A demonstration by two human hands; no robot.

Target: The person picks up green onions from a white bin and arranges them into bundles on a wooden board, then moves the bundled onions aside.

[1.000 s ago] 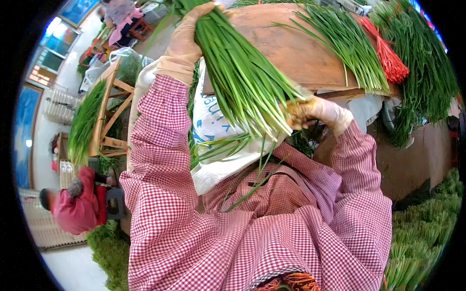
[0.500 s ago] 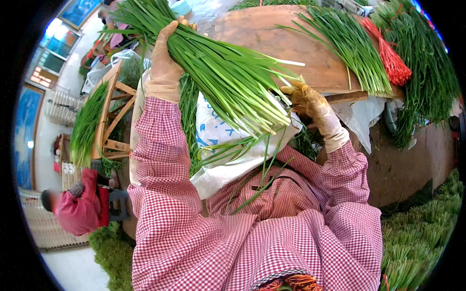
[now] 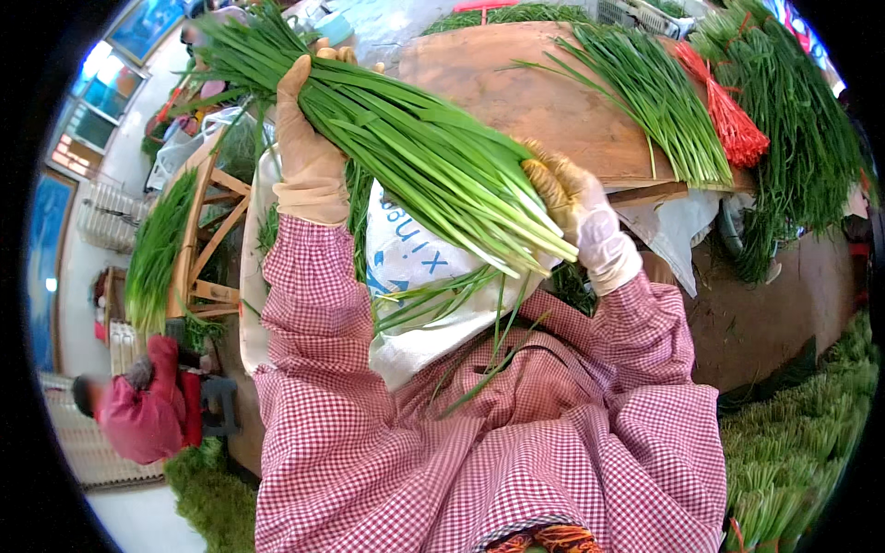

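Observation:
A thick bunch of garlic chives [image 3: 415, 147] is held up slantwise in front of me, its leafy end at the upper left and its pale stem ends at the lower right. My left hand [image 3: 309, 138], in a light glove, wraps round the leafy part, with the fingertips showing above it. At the pale end, my right hand [image 3: 576, 207], in a stained glove, has its fingers curled against the stems; its thumb is hidden. Below the bunch, a white sack with blue print [image 3: 406, 244] covers my lap. Several loose chive blades [image 3: 442, 293] lie across it.
On the wooden table [image 3: 498, 78] ahead lie another chive bunch [image 3: 659, 111], red ties [image 3: 724, 106] and darker greens [image 3: 784, 120]. More chives [image 3: 161, 249] rest on a wooden frame [image 3: 207, 230] at left. A person in red [image 3: 143, 405] sits further left. Bundled greens [image 3: 802, 442] cover the lower right.
My right hand has moved from just beside the stem ends onto them, its fingers now curled against the bunch. The left hand still grips the chives, slightly further left in view.

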